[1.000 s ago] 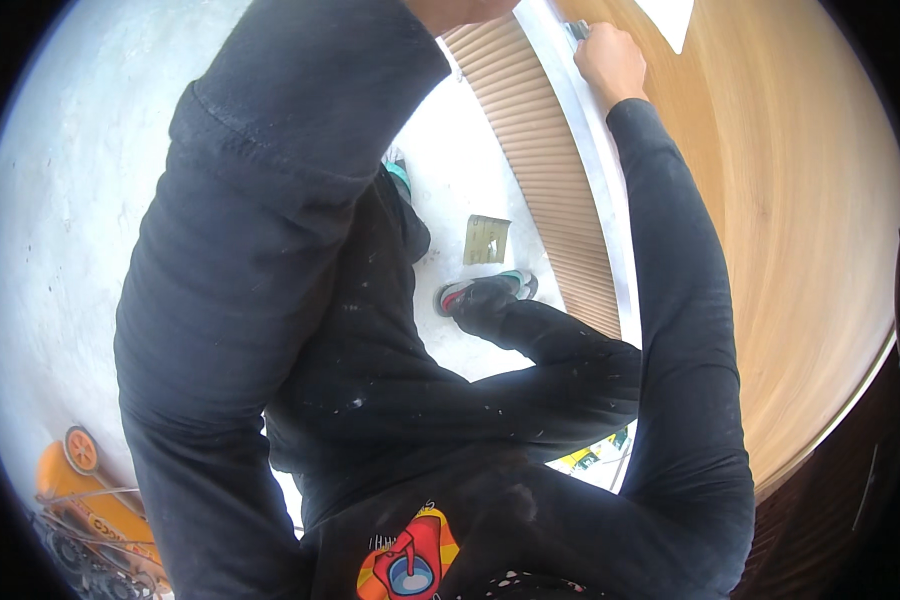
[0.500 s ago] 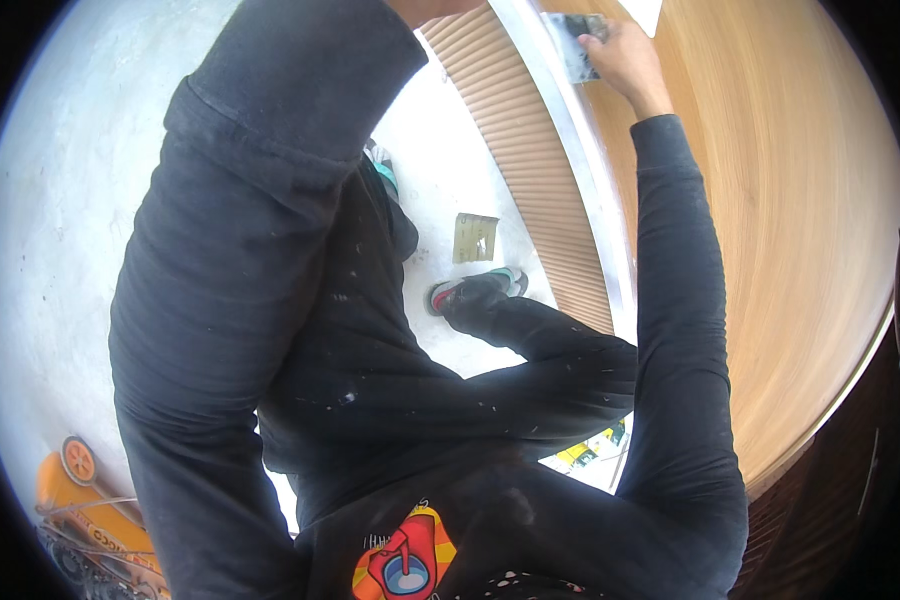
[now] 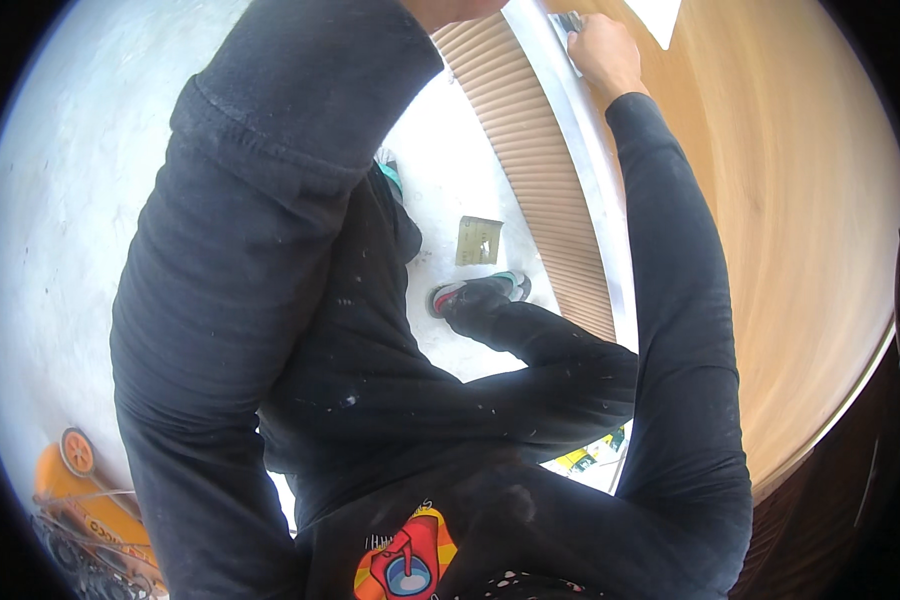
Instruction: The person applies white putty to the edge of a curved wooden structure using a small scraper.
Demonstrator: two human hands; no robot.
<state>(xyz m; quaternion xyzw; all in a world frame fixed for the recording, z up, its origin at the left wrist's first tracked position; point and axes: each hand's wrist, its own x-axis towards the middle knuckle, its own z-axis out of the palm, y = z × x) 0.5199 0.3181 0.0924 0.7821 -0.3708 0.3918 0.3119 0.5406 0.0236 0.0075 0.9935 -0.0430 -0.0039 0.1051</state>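
Near the top edge, my right hand (image 3: 606, 52) is closed on a thin, flat grey piece (image 3: 568, 24), of which only a small part shows past the fingers; its exact kind is unclear. The hand rests over the white edge strip (image 3: 592, 160) that runs beside a wood-grain panel (image 3: 780, 220). My left hand (image 3: 455, 10) is mostly cut off by the top of the picture. Only a bit by its wrist shows beyond the dark sleeve, and its fingers are hidden.
A ribbed tan panel (image 3: 530, 150) borders the white strip. A brownish sheet (image 3: 480, 241) lies on the pale floor beside my shoe (image 3: 480, 290). A white pointed piece (image 3: 660, 18) rests on the wood. An orange wheeled machine (image 3: 90, 510) stands at the lower left.
My right hand has shifted slightly left and up along the panel's edge, and less of the grey piece shows. My left forearm has moved a little to the right.
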